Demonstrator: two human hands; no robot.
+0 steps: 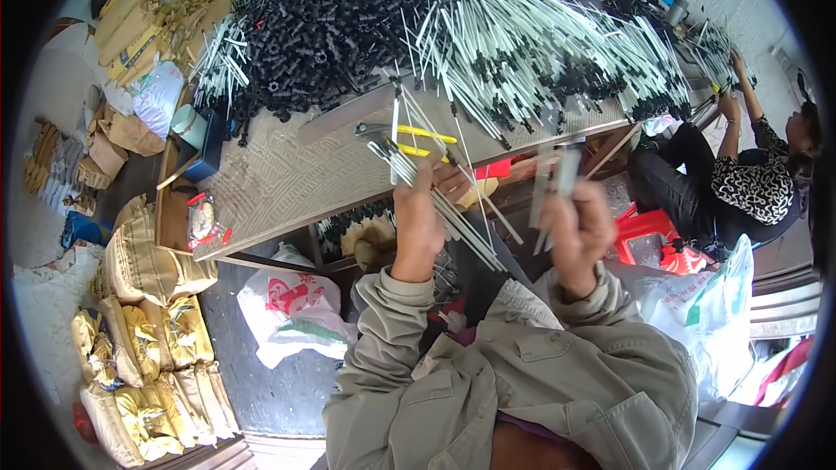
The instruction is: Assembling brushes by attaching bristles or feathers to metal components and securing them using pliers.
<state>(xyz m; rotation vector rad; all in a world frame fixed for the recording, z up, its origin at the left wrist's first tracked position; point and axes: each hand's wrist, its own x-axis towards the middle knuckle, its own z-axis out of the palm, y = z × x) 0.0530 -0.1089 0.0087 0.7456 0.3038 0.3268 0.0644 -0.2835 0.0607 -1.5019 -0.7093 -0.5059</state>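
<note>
My left hand point(418, 224) is closed round a bundle of thin whitish rods point(470, 239), which slants down past my fingers. My right hand point(576, 231) pinches pale rods point(566, 172), smeared by motion, so how many is unclear. Just beyond my left hand, pliers with yellow handles point(427, 133) lie at the table's near edge. A few loose rods point(461, 135) with dark ends lean over that edge, close to the pliers. On the table is a large heap of pale rods with black ends point(531, 43), beside a pile of short black fittings point(326, 43).
The patterned tabletop point(270, 178) bears a small plastic packet point(202, 216) and a blue box point(202, 152) at left. Right of me, a co-worker point(749, 170) handles rods near a red stool point(649, 239). White sacks point(292, 305) and stacked yellow-brown packages point(157, 365) stand on the floor.
</note>
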